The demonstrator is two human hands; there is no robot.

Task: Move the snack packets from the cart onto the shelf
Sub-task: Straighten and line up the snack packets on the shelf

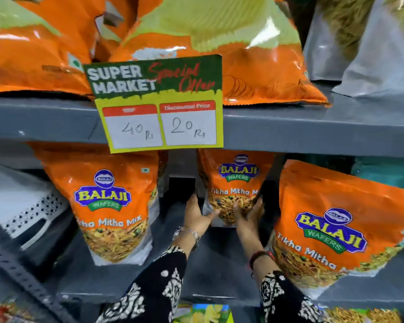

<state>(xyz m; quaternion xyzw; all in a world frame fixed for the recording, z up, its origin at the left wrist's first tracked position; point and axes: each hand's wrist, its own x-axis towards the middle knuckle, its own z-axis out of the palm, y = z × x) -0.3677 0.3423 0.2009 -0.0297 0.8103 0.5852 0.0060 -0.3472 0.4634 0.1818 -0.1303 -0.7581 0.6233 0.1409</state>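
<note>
An orange Balaji snack packet (234, 183) stands upright deep on the grey middle shelf (215, 271). My left hand (197, 214) grips its lower left edge and my right hand (251, 212) grips its lower right edge. Another orange packet (112, 201) stands at the front left of the same shelf. A third packet (331, 229) leans at the front right, close to my right forearm. The cart is not in view.
A price card (159, 103) hangs from the upper shelf edge (312, 129), above my hands. Large orange bags (219, 43) lie on the upper shelf, silver bags (371, 47) at its right. A white perforated object (26, 206) sits at the left.
</note>
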